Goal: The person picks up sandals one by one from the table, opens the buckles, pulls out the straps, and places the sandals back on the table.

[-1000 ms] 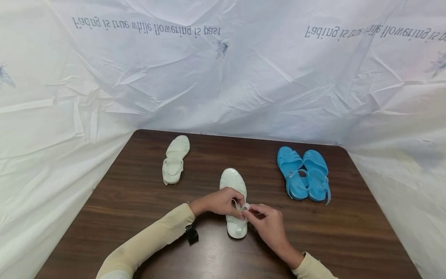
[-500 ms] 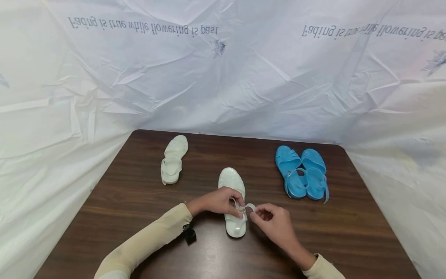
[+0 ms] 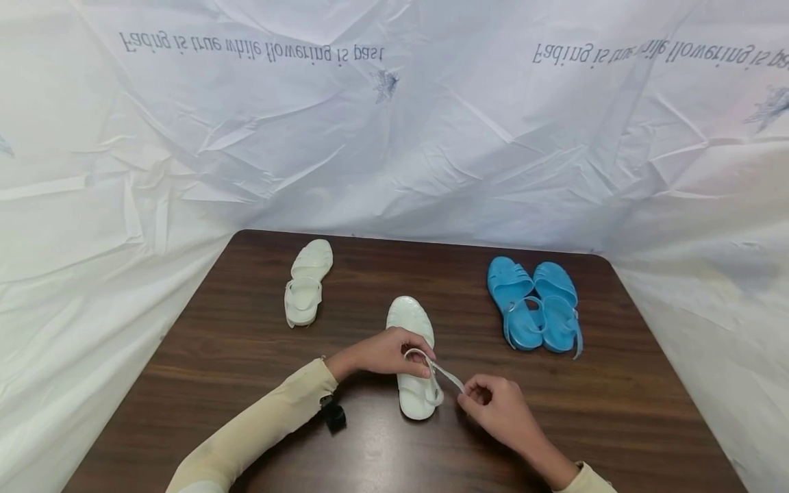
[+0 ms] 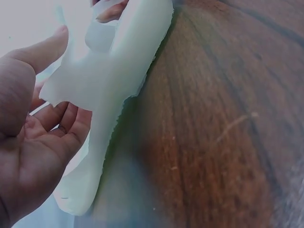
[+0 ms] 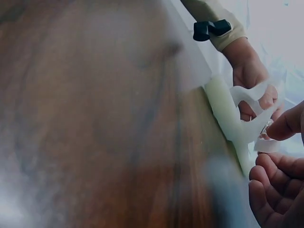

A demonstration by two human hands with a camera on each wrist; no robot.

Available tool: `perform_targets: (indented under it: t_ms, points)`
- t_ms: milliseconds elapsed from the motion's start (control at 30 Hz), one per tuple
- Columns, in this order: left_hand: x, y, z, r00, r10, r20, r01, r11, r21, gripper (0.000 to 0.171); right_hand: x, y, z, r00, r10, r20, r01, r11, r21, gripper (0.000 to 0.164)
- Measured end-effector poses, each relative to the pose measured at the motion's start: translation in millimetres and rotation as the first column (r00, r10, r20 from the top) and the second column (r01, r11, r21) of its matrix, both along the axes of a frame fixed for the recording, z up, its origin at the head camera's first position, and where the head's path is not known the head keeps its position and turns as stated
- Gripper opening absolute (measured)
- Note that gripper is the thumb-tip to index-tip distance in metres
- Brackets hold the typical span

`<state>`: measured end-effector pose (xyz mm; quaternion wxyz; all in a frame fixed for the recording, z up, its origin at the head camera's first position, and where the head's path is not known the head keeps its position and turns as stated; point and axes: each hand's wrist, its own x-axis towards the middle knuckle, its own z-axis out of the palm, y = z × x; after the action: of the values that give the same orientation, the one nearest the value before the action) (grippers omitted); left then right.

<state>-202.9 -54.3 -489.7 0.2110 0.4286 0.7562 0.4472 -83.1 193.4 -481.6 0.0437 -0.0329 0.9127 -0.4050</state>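
Observation:
A white sandal [image 3: 409, 320] lies toe-away on the table, in front of me. My left hand [image 3: 393, 352] holds its ankle strap near the buckle, thumb and fingers bent around the strap loop. In the left wrist view the thumb [image 4: 45, 52] is on the near side of the white sandal [image 4: 99, 80], with fingers behind it. To the right, my right hand [image 3: 498, 409] pinches the strap's free end [image 3: 450, 376], which is stretched out from the sandal. A small metal buckle [image 5: 266, 129] shows near the right thumb in the right wrist view.
A second white sandal [image 3: 312, 259] stands at the back left of the brown table [image 3: 246, 356]. Two blue sandals [image 3: 507, 277] sit side by side at the back right. A white printed sheet [image 3: 394, 157] hangs behind and along the sides.
My right hand has drawn away to the right and slightly nearer, pulling the strap end out of a curl near the buckle into a straighter line. The left hand has stayed nearly in place.

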Motion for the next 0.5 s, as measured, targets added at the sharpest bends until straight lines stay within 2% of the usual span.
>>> perform_targets:
  t_ms: [200,333,500]
  points:
    - [-0.5,-3.4,1.1,0.999,0.030,-0.038,-0.031,0.999,-0.018,0.018,-2.1,5.1,-4.7,0.997,0.068,0.023,-0.069,0.998,0.008,0.008]
    - [-0.2,-5.4,3.1,0.998,0.055,-0.036,-0.056,0.998,-0.020,0.015,-7.5,6.7,-2.7,0.994,0.112,-0.001,-0.112,0.993,0.036,0.004]
    - [0.1,-7.4,4.6,0.998,0.063,0.011,-0.063,0.998,-0.002,0.020,-18.6,-2.6,4.3,0.998,0.033,-0.051,-0.033,0.999,-0.002,0.006]
